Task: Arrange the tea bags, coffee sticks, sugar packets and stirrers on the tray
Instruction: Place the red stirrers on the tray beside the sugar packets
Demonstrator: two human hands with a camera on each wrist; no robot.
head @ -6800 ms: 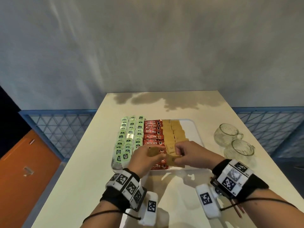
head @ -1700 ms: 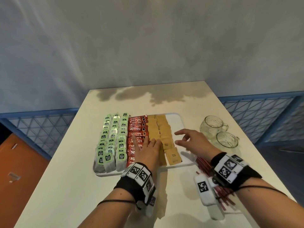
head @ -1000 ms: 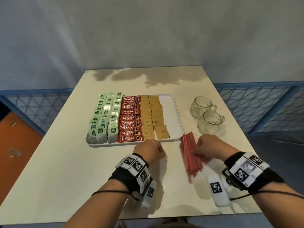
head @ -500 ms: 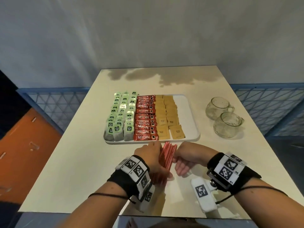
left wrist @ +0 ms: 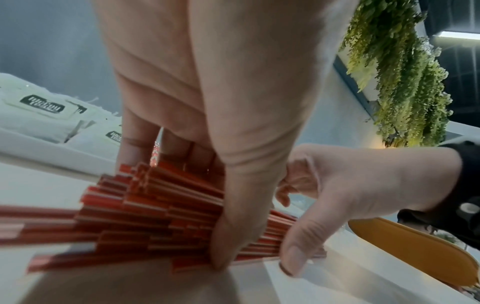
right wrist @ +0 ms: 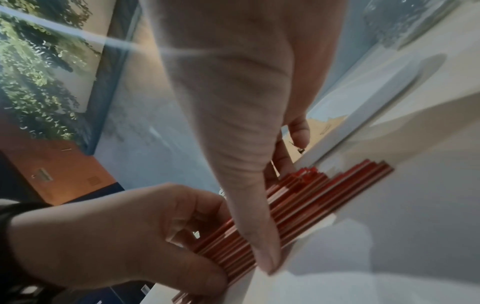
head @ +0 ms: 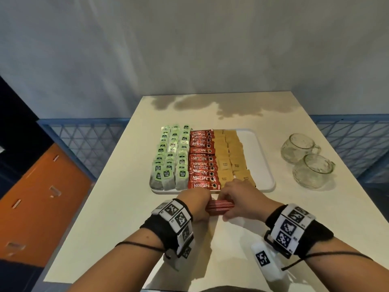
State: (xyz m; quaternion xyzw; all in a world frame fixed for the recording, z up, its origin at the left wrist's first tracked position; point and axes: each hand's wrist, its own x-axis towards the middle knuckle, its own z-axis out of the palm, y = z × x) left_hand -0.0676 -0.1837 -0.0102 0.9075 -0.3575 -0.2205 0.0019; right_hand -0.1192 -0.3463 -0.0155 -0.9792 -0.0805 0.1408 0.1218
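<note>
A white tray on the table holds rows of green tea bags, red coffee sticks and brown sugar packets; its right strip is bare. A bundle of red stirrers lies crosswise on the table just before the tray's near edge. My left hand grips its left part and my right hand its right part. The wrist views show thumb and fingers of each hand curled round the stirrers, whose ends are uneven.
Two glass cups stand on the table right of the tray. The cream table ends close on the left, with blue railing and an orange floor beyond it.
My right hand pulled the stirrers from the right side to the middle. The bundle has turned from lengthwise to crosswise, and both hands now hold it before the tray.
</note>
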